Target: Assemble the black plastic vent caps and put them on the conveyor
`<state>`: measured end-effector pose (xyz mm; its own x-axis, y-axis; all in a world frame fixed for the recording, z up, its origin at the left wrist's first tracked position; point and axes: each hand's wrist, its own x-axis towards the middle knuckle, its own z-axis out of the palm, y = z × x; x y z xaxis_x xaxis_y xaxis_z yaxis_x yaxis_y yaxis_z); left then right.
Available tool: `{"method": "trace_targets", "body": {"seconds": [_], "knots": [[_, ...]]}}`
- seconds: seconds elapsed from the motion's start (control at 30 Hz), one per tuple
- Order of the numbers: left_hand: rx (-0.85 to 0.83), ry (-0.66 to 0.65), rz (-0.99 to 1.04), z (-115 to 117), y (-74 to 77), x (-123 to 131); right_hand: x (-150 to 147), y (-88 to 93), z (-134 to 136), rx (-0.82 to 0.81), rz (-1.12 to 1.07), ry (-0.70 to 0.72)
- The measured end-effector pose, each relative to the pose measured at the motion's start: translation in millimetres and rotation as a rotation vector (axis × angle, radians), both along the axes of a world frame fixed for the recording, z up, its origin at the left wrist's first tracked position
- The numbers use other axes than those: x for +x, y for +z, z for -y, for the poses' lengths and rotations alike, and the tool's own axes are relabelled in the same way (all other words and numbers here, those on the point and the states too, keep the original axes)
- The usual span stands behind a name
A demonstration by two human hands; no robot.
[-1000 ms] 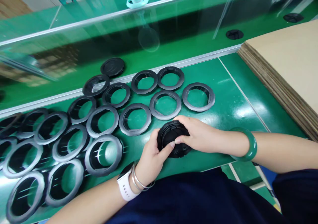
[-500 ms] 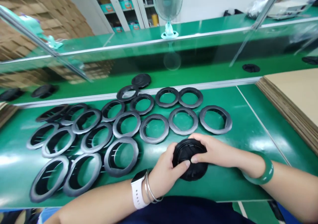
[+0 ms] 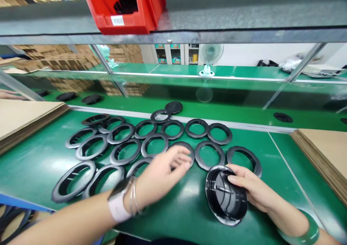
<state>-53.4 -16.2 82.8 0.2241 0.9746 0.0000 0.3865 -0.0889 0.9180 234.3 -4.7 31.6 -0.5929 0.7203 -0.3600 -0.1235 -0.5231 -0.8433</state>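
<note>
Assembly workshop | green workbench (image 3: 187,212) | many black rings (image 3: 213,167) | red parts bin (image 3: 130,25) | stacked cardboard (image 3: 325,147)

Rings (image 3: 197,156) on table (image 3: 184,205) — boards (image 3: 325,145) either side.

On the wrist of your bare left hand (image 3: 166,170) you wear a watch (image 3: 120,188) with a dark face and pale pink strap (image 3: 118,207), plus thin silver bangles (image 3: 133,197); behind your bare right hand (image 3: 248,183), a thick, smooth green bangle (image 3: 311,232).
</note>
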Motion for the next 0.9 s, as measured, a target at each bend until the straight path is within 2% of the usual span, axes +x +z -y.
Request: {"method": "trace_targets", "body": {"seconds": [0.07,0.1,0.17,0.23,0.33,0.43,0.53,0.6,0.67,0.73,0.77,0.83,0.9], "knots": [[0.211,0.124,-0.242,-39,14.4,-25,-1,-2.3,0,-0.011,-0.025,-0.036],[0.285,0.217,-0.298,-59,18.1,-37,-2,-3.7,1,-0.011,-0.034,-0.045],[0.32,0.3,-0.304,-98,18.4,-55,-3,-6.2,1,-0.003,-0.046,-0.056],[0.326,0.336,-0.291,-128,12.0,-66,-5,-7.9,1,0.005,-0.058,-0.065],[0.306,0.386,-0.175,-153,2.6,-71,-6,-8.6,1,0.009,-0.073,-0.089],[0.266,0.41,-0.092,-160,9.7,-76,-6,-8.5,0,0.01,-0.081,-0.119],[0.248,0.409,-0.099,-145,32.5,-80,-6,-9.7,-2,0.009,-0.092,-0.132],[0.223,0.38,-0.066,-121,45.5,-75,-5,-11.1,-2,-0.003,-0.107,-0.137],[0.107,0.265,0.126,-89,48.1,-62,-4,-11.9,-3,-0.015,-0.12,-0.148],[-0.037,0.147,0.455,-54,38.3,-42,-3,-11.2,-3,-0.018,-0.129,-0.158],[-0.096,0.142,0.578,-38,30.1,-31,-3,-10.3,-3,-0.013,-0.134,-0.161],[-0.202,0.134,0.714,-12,12.8,-11,-1,-7.7,-3,-0.004,-0.14,-0.166],[-0.273,0.116,0.786,4,0.0,4,0,-5.0,-4,0.013,-0.136,-0.19]]}}
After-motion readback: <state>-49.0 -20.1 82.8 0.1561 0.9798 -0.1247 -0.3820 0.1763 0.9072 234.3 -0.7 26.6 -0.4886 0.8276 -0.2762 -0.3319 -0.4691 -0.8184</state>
